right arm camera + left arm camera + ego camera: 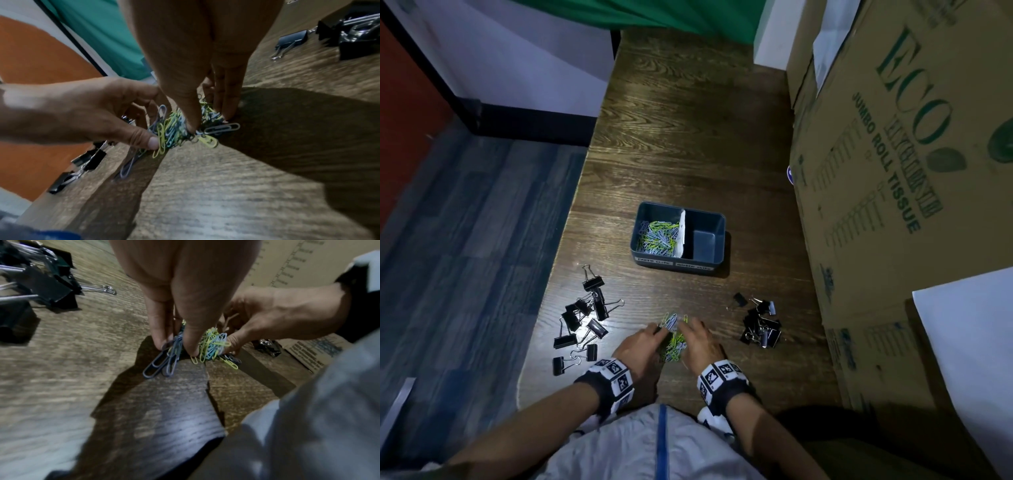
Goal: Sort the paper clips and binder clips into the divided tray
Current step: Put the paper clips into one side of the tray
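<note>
- both hands sit nearest the body at the near edge of the wooden table point(688, 137), fingers curled inward around one loose heap of paper clips point(674, 337): the left hand point(637, 346) pinches a few blue-grey ones at its side, the right hand point(700, 342) cups the yellow-and-blue tangle from the other side
- risk, as i judge it: the heap is only squeezed between fingertips, so lifting it as a bunch could shed clips onto the table or over the near edge to the floor; linked clips may drag stragglers out
- clips in the heap: too many and too tangled to count, dozens at a guess
- to the left, well apart from the hands, lie about ten black binder clips point(582, 318), spread loosely; those nearest the table edge could be knocked off by a sweeping forearm
- to the right, a tighter pile of binder clips point(762, 325), roughly eight, overlapping, so the count is unsure
- farther off, one divided tray point(717, 219): left compartment holds many paper clips, right compartment has no binder clips; its white divider point(682, 236) leans, so a dropped handful may spill across
- one big cardboard box point(893, 171) stands along the right
</note>
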Demonstrator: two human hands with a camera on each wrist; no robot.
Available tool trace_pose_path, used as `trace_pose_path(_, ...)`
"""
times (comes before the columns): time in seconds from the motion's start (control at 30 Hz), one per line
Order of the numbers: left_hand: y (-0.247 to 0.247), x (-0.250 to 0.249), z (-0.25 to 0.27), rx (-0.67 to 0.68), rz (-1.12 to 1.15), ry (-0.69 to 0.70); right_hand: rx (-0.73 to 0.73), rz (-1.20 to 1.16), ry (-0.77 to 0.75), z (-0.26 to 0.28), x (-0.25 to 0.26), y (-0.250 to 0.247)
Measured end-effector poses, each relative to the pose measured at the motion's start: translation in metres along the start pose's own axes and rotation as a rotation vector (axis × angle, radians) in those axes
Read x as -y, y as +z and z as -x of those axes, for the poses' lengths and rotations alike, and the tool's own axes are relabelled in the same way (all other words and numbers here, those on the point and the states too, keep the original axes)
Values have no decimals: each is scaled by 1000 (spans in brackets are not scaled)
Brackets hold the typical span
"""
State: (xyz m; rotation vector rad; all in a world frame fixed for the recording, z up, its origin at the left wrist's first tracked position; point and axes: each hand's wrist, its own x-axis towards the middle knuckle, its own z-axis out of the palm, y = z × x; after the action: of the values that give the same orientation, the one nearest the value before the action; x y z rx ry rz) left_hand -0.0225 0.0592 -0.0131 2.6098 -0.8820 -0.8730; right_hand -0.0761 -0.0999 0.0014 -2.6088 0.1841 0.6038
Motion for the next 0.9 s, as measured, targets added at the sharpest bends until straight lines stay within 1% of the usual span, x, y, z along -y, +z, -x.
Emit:
trace_pose_path(0.17,-8,7,5,-82,106,7,-20,-91,88,5,-4,-25)
trace_pose_path(0.23,-10,11,7,-121,135,-14,-13,-128,115,6,-7,-31)
trace_pose_path(0.33,-17,17,8,-125,165,-64,-12,-153,164,4,-7,-40)
trace_pose_path(0.43,-27,20,10,-147,242,-29,-26,-204,172,3,-11,-43)
trace_pose_path(0.53,-47,20,13,-246,307,22,-36,-231,171,5,-13,-43)
trace_pose_path(0.67,-90,11,4,-410,348,137,-28,-228,213,6,-13,-46)
trace_pose_path(0.8,-138,4,-21,-613,333,144,-27,-251,214,1,-6,-56)
trace_pose_path(0.87,-161,3,-40,-666,332,139,-30,-271,182,-2,2,-68)
trace_pose_path(0.9,-170,2,-48,-666,335,126,-43,-278,154,-3,7,-75)
